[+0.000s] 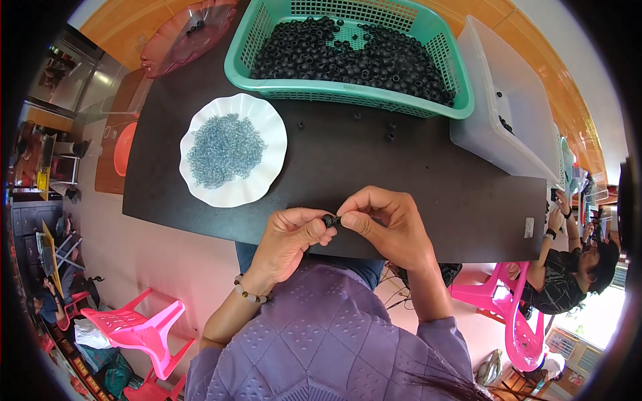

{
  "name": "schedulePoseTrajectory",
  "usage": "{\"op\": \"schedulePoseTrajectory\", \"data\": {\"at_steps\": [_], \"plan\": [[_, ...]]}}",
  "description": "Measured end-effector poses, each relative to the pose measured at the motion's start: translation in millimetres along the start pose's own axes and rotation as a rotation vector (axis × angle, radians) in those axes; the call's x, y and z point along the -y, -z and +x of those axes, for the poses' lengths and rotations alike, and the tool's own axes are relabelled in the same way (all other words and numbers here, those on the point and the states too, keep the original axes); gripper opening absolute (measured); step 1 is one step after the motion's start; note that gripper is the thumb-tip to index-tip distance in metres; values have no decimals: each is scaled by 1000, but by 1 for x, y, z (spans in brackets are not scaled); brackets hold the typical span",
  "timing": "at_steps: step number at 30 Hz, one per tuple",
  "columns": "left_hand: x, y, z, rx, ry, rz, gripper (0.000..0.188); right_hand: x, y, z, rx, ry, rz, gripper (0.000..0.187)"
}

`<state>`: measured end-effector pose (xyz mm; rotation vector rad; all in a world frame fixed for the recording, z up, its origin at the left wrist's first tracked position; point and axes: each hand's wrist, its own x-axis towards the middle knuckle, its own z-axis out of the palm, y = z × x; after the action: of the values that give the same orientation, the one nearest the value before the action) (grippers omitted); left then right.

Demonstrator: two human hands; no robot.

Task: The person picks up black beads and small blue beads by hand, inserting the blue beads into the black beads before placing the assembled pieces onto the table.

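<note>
Over the table's near edge, my left hand (286,239) pinches a small round black plastic piece (328,220) between thumb and fingers. My right hand (394,224) meets it from the other side, thumb and forefinger pressed together at a small dark bit by the piece; what that bit is, I cannot make out. Beyond my left hand stands a white scalloped plate (275,147) heaped with tiny clear bluish pieces (224,150). A green plastic basket (348,90) at the far side holds many similar round black pieces (328,63), some showing a hole.
Several loose black pieces (390,136) lie on the dark table (468,200). A translucent bin (495,134) stands at the right, a reddish dish (170,50) at far left. Pink chairs (144,327) are on the floor, and another person (568,274) sits at the right.
</note>
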<state>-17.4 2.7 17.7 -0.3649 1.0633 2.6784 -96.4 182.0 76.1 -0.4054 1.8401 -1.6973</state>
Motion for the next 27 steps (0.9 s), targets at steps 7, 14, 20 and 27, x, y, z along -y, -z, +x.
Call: {"op": "schedulePoseTrajectory", "data": {"at_steps": [7,14,20,27], "plan": [[1,0,0,6,0,-8,21,-1,-1,0,3,-23,-1,12],[2,0,0,-12,4,0,22,1,-3,0,1,-15,-28,12],[2,-1,0,-6,-10,12,21,-3,-3,0,4,-13,-37,13],[1,2,-2,8,-48,48,21,-16,-7,4,27,-8,254,16]]}}
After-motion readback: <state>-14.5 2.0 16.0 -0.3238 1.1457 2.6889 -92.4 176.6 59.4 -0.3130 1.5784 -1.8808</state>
